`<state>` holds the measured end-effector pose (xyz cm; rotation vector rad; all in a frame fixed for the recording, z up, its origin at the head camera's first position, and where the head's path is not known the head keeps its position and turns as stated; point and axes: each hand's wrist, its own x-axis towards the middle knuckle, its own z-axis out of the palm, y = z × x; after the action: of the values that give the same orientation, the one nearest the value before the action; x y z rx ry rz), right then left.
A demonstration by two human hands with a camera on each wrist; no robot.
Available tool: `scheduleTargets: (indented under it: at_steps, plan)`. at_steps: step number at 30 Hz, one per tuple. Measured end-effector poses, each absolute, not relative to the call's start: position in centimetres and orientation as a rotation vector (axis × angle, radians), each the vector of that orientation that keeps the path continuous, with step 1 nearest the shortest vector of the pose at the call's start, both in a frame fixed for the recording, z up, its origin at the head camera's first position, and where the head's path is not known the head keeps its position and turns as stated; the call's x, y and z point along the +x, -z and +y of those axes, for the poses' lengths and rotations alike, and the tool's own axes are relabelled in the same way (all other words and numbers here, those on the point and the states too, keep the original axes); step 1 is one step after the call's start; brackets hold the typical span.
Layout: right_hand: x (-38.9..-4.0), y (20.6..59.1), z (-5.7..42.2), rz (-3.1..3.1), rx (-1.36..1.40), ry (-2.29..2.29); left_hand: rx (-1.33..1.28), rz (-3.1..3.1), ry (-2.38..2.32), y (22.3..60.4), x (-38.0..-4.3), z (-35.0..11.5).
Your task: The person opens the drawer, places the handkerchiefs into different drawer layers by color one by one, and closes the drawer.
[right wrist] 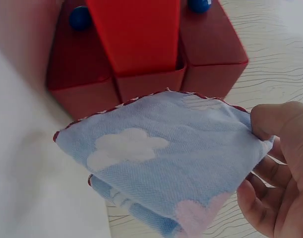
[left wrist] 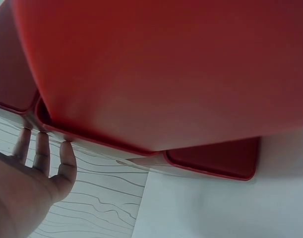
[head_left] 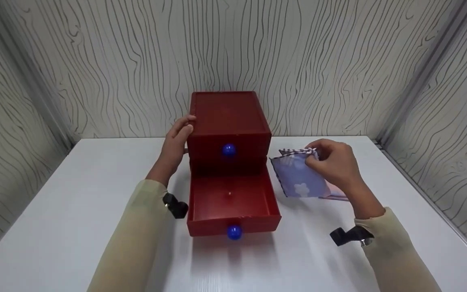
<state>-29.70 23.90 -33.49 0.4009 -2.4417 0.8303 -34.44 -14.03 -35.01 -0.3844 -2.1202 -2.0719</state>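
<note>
A red drawer cabinet (head_left: 229, 113) stands at the middle of the table, its middle drawer (head_left: 233, 196) pulled out with nothing inside. My left hand (head_left: 175, 146) rests against the cabinet's left side near the top, and in the left wrist view its fingers (left wrist: 42, 153) lie lightly bent along the side wall. To the right of the cabinet, my right hand (head_left: 335, 162) pinches a folded blue handkerchief (head_left: 300, 174) by its corner between thumb and fingers. White cloud shapes, a pink patch and a dark striped edge show on the cloth (right wrist: 156, 144), which hangs above the table.
Blue round knobs (head_left: 234, 232) stick out from the drawer fronts. The white tabletop (head_left: 75, 211) runs back to a wood-grain patterned wall (head_left: 136, 61), with similar panels on both sides. Closed drawers (right wrist: 211, 39) flank the pulled-out one in the right wrist view.
</note>
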Motion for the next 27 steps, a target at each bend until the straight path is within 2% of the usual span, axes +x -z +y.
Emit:
scheduleTargets:
  at_steps: [16, 27]
  plan:
    - [-25.4, 28.4, 22.9, -2.291, 0.511, -0.887, -0.383, -2.124, 2.079, 35.0, -34.7, -14.0]
    - [-24.1, 26.9, 21.0, -2.196, 0.641, -0.928, -0.402, -2.117, 2.083, 34.9, -34.5, -14.1]
